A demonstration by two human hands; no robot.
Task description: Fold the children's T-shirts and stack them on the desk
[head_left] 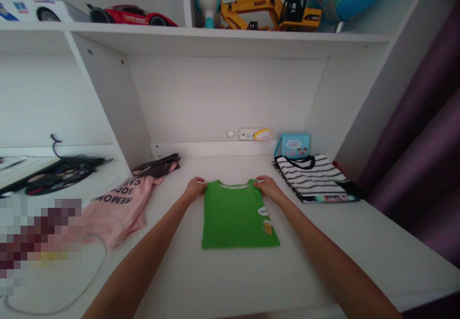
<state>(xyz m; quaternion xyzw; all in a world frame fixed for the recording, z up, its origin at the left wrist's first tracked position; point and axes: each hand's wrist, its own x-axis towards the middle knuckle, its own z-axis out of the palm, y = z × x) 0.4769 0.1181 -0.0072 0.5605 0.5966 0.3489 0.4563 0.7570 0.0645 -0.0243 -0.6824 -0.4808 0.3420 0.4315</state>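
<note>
A green T-shirt [235, 216] lies in a neat, nearly square shape on the white desk [230, 280], its collar toward the back wall. My left hand [196, 188] pinches its upper left corner at the shoulder. At the opposite shoulder, the fingers of my right hand [269, 187] are closed on the upper right corner. A small print of a mug and a white bubble shows along the shirt's right edge. Both sleeves are out of sight.
Striped folded clothes [312, 177] lie at the right by a blue desk calendar [295, 145]. At the left are a pink shirt [120, 209], a dark garment [158, 166] and a cable [102, 256]. A power strip [247, 134] sits at the back; toys line the shelf [230, 35].
</note>
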